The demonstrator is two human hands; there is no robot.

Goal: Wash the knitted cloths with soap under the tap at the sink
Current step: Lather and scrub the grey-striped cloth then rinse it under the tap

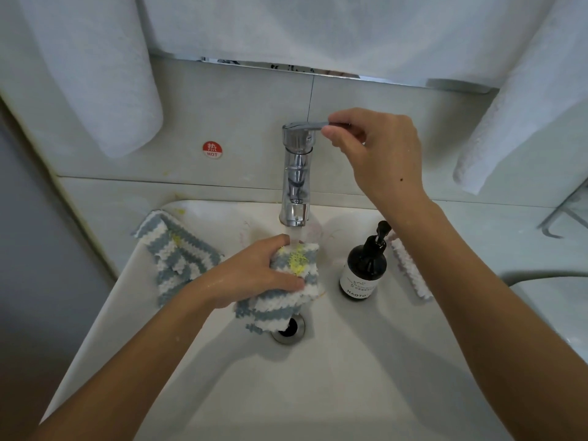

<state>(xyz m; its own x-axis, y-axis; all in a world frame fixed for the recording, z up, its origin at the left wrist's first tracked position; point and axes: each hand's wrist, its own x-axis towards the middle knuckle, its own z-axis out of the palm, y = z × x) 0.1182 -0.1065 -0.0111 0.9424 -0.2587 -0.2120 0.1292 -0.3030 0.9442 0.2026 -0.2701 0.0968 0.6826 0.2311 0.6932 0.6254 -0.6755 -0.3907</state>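
My left hand [254, 275] grips a blue-and-white striped knitted cloth [296, 281] with a yellow patch, holding it in the white sink [318, 393] right under the chrome tap [296, 173]. Water runs from the spout onto the cloth. The cloth's lower end hangs over the drain [290, 332]. My right hand [372, 151] pinches the tap's lever [305, 125] at the top. A second striped knitted cloth [171, 253] lies draped over the sink's left rim. A dark soap pump bottle [364, 265] stands in the basin to the right.
A pink-and-white knitted cloth [409, 265] lies on the sink's right rim behind my right forearm. White towels [95, 74] hang on the wall at left and right. A red "HOT" sticker [212, 149] sits on the wall tile left of the tap.
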